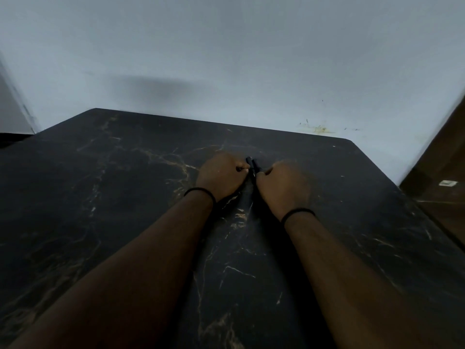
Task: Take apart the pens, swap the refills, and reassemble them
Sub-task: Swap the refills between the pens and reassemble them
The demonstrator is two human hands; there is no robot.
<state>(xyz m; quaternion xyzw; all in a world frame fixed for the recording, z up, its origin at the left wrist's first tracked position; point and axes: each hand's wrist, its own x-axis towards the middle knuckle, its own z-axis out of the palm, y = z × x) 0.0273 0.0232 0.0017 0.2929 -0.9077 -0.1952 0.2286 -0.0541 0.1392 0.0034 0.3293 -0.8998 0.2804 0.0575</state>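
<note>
Dark marbled worktop runs up to a pale wall. Near its far middle, the left hand and right hand sit close together, each with fingers curled round a black pen; both pens poke out between them, side by side.

Both forearms were bare, with no sleeves showing anywhere along them. The left hand had a thin black band looped round its wrist. The right hand wore a matching thin black band at its wrist.
</note>
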